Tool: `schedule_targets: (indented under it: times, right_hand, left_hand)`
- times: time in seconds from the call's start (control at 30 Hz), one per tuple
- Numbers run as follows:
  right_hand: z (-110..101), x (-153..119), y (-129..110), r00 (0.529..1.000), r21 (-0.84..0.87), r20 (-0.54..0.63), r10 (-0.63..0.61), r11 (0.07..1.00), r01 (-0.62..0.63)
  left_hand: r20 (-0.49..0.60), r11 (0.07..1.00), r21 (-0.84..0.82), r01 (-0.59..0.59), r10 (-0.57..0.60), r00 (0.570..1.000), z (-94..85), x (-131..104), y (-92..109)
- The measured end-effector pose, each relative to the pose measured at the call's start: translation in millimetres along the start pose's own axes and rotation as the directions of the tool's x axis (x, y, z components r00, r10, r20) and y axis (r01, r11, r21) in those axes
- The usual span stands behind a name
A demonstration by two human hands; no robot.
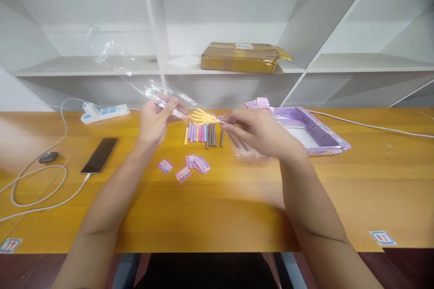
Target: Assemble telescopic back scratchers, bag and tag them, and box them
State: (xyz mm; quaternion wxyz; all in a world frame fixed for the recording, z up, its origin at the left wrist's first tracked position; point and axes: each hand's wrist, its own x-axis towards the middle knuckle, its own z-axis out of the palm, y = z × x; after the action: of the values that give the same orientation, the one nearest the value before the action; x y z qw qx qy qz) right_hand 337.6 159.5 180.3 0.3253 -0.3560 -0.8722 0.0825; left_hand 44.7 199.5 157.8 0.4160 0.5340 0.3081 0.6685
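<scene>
A long clear plastic bag (154,88) is pinched in my left hand (156,119), and its far end rises to the upper left. My right hand (256,128) grips the stem of a small yellow hand-shaped piece (202,117), whose spread fingers point left at the bag's near end. Whether its tips are inside the bag, I cannot tell. Below it lie several coloured sticks (196,133) and several dark metal tubes (211,135). More tubes rest on clear plastic (251,154) under my right hand. Small printed cards (200,164) are spread nearer to me.
A purple open box (330,150) stands at right, with pink printed cards (258,103) beside it. At left are a phone (100,156), a dark mouse (48,157), a power strip (106,113) and white cables. A cardboard box (240,57) sits on the shelf behind.
</scene>
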Motion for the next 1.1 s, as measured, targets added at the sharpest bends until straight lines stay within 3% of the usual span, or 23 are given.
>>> schedule_targets:
  times: [0.23,0.67,0.93,1.1]
  right_hand:
    - [2,1,2,1.000,-0.021,-0.027,0.012,1.000,-0.012]
    - [9,4,2,1.000,0.035,-0.008,0.021,0.999,-0.021]
    - [16,9,-3,1.000,0.041,-0.017,-0.024,0.999,0.025]
    - [22,10,-8,1.000,0.047,-0.007,0.014,0.999,-0.014]
  left_hand:
    - [-0.039,1.000,-0.014,0.021,-0.021,0.999,1.4,-1,4]
    - [0.058,0.998,-0.053,0.027,-0.023,0.998,8.0,-8,5]
    - [0.104,0.993,-0.031,0.116,-0.112,0.988,12.2,-12,-1]
    - [0.128,0.984,-0.030,0.177,-0.172,0.977,18.7,-16,-6]
